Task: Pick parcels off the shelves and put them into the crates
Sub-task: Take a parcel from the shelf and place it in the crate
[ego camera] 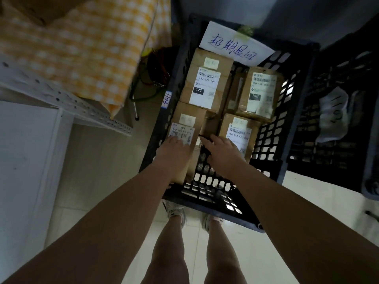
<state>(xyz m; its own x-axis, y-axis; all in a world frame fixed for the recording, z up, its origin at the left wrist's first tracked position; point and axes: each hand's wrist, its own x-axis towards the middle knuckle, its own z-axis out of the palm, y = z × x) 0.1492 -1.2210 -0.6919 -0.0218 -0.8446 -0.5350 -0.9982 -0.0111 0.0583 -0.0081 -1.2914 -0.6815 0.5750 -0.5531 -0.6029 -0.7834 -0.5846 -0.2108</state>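
Where the left hand [174, 149] rests, a parcel [189, 116] lies in the crate [273, 138].

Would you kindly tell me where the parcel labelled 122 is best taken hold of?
Probably its right long edge, from above: the parcel labelled 122 lies flat, label up, close against the crate wall and the nearer parcel, while the gap on its right leaves finger room.
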